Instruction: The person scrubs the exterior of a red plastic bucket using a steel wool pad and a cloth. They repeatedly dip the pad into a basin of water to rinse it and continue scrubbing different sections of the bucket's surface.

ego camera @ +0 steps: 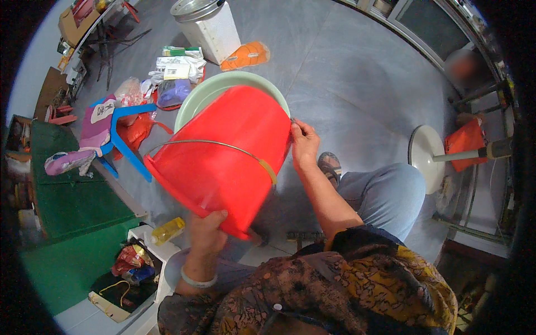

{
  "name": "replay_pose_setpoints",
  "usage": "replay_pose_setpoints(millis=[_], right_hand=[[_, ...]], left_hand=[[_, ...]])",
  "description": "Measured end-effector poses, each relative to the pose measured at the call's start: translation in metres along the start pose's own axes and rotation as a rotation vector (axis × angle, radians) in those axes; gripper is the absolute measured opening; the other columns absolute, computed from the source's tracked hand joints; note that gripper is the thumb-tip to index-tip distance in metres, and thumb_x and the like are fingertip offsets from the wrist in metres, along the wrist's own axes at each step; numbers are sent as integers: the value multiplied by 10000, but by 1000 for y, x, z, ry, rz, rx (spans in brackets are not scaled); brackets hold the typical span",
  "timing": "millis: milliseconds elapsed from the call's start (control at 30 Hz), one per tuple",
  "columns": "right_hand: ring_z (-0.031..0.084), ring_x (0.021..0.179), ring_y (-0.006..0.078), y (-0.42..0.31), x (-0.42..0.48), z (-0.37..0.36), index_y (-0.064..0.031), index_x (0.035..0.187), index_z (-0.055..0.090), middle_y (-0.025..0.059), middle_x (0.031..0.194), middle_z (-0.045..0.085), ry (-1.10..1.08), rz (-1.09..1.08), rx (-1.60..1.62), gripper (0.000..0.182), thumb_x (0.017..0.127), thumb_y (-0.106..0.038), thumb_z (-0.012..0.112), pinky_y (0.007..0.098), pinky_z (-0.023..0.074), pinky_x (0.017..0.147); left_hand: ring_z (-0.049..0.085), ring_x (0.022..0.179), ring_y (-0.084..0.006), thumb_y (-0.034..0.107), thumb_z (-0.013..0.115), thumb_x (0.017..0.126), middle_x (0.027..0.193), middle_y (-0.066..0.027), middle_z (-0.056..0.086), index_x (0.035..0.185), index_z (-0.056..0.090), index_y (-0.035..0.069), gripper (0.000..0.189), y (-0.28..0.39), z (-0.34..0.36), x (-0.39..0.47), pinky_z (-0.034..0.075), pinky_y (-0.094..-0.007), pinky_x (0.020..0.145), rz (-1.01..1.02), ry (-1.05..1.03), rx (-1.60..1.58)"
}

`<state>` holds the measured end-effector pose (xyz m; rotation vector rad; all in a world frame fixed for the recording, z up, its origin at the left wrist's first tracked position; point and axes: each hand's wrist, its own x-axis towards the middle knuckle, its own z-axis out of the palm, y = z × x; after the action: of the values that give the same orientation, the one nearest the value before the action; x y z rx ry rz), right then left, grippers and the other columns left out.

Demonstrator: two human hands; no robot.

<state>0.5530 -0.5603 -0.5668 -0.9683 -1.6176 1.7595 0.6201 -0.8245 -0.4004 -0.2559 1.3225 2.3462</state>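
A red plastic bucket (226, 138) is tilted on its side in front of me, its rim towards my lower left and its base away from me. My left hand (209, 230) grips the rim, with the thumb on the outer wall. At the edge near the base, my right hand (305, 142) has its fingers curled against the bucket; a small dark spot at the fingertips is too small to identify. The wire bail handle (205, 142) lies across the wall and carries a yellowish grip (268, 171). Behind the bucket is a pale green basin (197, 98), partly hidden.
A blue stool (132, 140) with purple cloth lies left, beside plastic bags (138, 132). Beyond stand a metal pot (197, 8), a white box (215, 35) and an orange mat (245, 55). A yellow bottle (168, 231) is lower left. At right are a round-based stand (425, 159) and another person.
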Motion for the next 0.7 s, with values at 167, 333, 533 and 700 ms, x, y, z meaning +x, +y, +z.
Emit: replay_pose_setpoints(millis=[167,333,533,700], right_hand=[[600,968,246,-55,-7,38,29,1085,700,157,1050,622,-156,-427,-177,215,928,-82,605,321,479,857],[620,985,297,31,9,6,19,1105,692,178,1024,656,-75,-103,-135,237,940,-99,569,365,480,890],[615,952,231,-13,10,25,30,1162,672,142,1017,661,-106,-262,-272,286,978,-160,564,317,472,858],[633,995,307,-36,14,37,26,1135,679,192,1066,665,-167,-401,-310,274,960,-147,559,372,475,902]], left_hand=[[529,1255,-347,-20,609,722,1338,-153,528,1416,377,42,734,-4,12,-1,462,-501,1045,19,13,78],[557,1211,-291,-57,588,739,1299,-122,550,1403,395,41,699,-4,7,6,456,-447,1032,29,0,0],[539,1227,-282,-85,576,745,1315,-118,531,1413,385,45,707,-6,2,6,462,-438,1023,43,36,-17],[526,1239,-287,-73,596,746,1330,-124,513,1424,369,45,725,-3,5,5,472,-446,1014,46,67,-8]])
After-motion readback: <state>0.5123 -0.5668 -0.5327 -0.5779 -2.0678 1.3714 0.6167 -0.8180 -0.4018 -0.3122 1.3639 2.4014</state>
